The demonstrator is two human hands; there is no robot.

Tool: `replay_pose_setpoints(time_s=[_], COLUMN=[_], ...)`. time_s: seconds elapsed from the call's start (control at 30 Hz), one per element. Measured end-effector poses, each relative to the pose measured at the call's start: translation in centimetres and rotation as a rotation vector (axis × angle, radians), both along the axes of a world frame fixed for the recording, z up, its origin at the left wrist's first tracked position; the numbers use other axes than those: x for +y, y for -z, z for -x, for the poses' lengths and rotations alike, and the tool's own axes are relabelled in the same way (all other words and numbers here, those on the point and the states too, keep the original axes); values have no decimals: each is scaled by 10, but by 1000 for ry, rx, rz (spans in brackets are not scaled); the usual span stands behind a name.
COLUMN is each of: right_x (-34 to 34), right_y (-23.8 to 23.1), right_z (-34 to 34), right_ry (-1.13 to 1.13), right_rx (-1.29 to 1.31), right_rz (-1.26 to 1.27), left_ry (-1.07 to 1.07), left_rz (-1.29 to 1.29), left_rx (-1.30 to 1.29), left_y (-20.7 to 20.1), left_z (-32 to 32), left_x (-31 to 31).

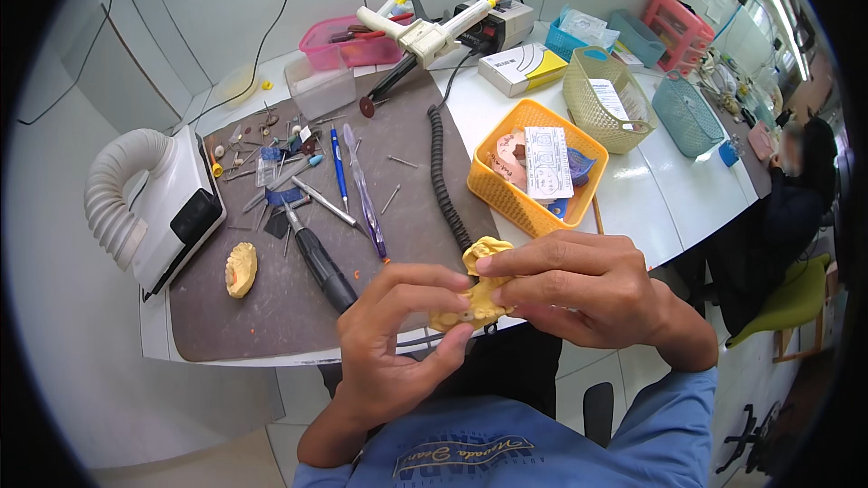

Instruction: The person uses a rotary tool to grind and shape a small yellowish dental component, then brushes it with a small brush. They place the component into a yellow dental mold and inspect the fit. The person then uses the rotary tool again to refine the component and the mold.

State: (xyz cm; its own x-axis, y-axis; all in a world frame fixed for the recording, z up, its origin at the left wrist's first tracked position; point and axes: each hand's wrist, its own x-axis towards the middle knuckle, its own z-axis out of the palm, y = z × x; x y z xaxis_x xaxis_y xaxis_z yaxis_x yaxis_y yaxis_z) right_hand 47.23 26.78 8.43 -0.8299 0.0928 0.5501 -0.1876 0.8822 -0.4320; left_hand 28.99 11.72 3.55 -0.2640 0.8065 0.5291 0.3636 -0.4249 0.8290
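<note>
A yellow plaster dental cast is held between both hands just over the table's front edge. My left hand is closed on its left side, thumb below and fingertips above. From the other side, my right hand grips it with thumb and fingers pressed on the pale plaster. My fingers hide part of the cast, and I cannot tell whether it is one piece or two. Another yellow dental cast lies on the brown mat to the left. Close to my left hand rests a dark handpiece with a coiled cord.
Burs and small tools are scattered on the mat, near a purple toothbrush and blue pen. A hose unit stands left, an orange basket right, a dispensing gun behind. A person sits far right.
</note>
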Motion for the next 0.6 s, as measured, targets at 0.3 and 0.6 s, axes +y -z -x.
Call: replay_pose_setpoints(time_s=[0.3, 0.6], right_x=[5, 110], right_y=[-2, -28], right_z=[-5, -46], right_ry=[10, 629], right_rx=[6, 288], right_rz=[7, -41], left_ry=[54, -540], left_rz=[-22, -51], left_rx=[-118, -143], left_y=[8, 29], left_z=[-4, 42], left_x=[7, -59])
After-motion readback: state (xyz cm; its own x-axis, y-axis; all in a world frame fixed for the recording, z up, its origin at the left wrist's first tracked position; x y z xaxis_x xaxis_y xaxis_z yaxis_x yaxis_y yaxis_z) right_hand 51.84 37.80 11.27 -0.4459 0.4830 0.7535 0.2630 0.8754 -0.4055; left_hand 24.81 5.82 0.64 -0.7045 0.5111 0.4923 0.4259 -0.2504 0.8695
